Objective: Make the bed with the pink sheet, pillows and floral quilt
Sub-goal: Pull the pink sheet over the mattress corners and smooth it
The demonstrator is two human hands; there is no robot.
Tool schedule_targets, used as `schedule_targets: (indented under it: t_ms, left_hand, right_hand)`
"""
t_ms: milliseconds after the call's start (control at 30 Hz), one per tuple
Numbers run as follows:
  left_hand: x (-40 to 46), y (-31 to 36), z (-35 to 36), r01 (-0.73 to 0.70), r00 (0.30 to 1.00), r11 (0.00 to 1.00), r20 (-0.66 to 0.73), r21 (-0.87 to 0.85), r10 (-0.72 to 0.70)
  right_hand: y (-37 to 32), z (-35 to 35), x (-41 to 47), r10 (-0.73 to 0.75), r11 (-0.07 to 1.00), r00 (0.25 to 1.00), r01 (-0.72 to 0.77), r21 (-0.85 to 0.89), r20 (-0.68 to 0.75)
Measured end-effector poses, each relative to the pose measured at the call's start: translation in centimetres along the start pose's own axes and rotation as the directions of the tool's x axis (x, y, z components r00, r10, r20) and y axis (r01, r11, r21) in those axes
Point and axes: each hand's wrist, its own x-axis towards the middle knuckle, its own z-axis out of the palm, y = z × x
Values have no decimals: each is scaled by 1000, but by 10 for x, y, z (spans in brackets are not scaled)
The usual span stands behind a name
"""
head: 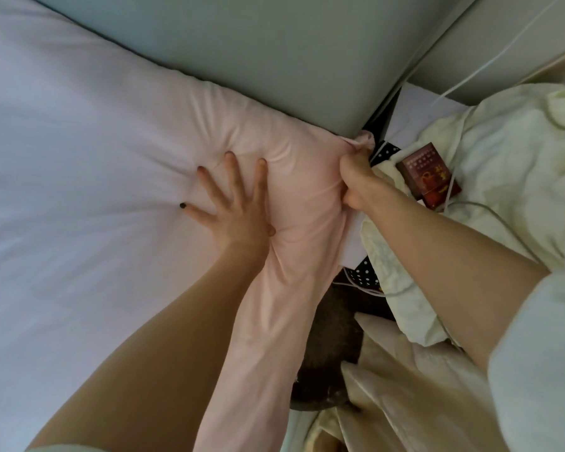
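**Fitting the sheet corner**

Stretched over the mattress, the sheet [79,132], up against the headboard [274,60]. Left hand [238,207] pressed flat near the corner, fingers spread apart. Right hand [356,184] fisted tight on bunched sheet at the corner's edge. Likely step: pulling the corner down over the mattress. Next, probably: a firm downward tuck with the top held smooth. No pillows or floral quilt clearly made out; pale crumpled bedding [486,164], a red box [431,176] and a cord [463,73] beside the bed. Mattress side hidden beneath the arms.
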Motion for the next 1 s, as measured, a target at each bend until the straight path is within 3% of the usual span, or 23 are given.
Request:
schedule_targets:
  t_ms: [100, 167, 267, 367, 533, 600, 667, 800, 867, 933, 1000]
  left_hand:
    - [1, 0, 0, -3, 1000, 1000, -1, -6, 3]
    - [0, 0, -2, -6, 1000, 1000, -2, -15, 6]
    - [-2, 0, -2, -6, 1000, 1000, -12, -24, 6]
    - [0, -1, 1, -1, 1000, 1000, -29, -17, 1]
    - [4, 0, 7, -6, 999, 1000, -42, -23, 5]
    - [4, -2, 7, -12, 998, 1000, -57, -19, 11]
    - [2, -2, 4, -19, 998, 1000, -59, -24, 18]
    - [-1, -5, 1, -32, 998, 996, -56, -79, 27]
    - [-5, -9, -3, -66, 996, 992, -71, -105, 59]
    - [-17, -17, 0, -110, 988, 985, -126, -130, 94]
    - [-39, -25, 14, -170, 971, 978, -187, -118, 146]
  right_hand:
    - [-9, -3, -26, 83, 997, 997, -82, 13, -11]
    - [-11, -1, -39, -99, 992, 988, 89, -86, -117]
    - [-3, 0, -43, -286, 956, 951, 274, -108, -114]
    - [-3, 6, -21, -222, 963, 974, 214, -165, -31]
    - [-14, 14, 10, -34, 999, 997, 36, 34, -65]
    - [-12, 19, 4, -77, 997, 991, 76, -5, -109]
    - [-5, 22, -25, -207, 970, 965, 182, -163, -158]
    - [28, 29, -105, -394, 907, 914, 369, -202, -100]
    - [53, 36, -136, -406, 898, 914, 401, -182, 9]
    - [82, 42, -157, -297, 941, 943, 316, -123, 152]
    - [109, 39, -169, -125, 991, 951, 131, -4, 284]
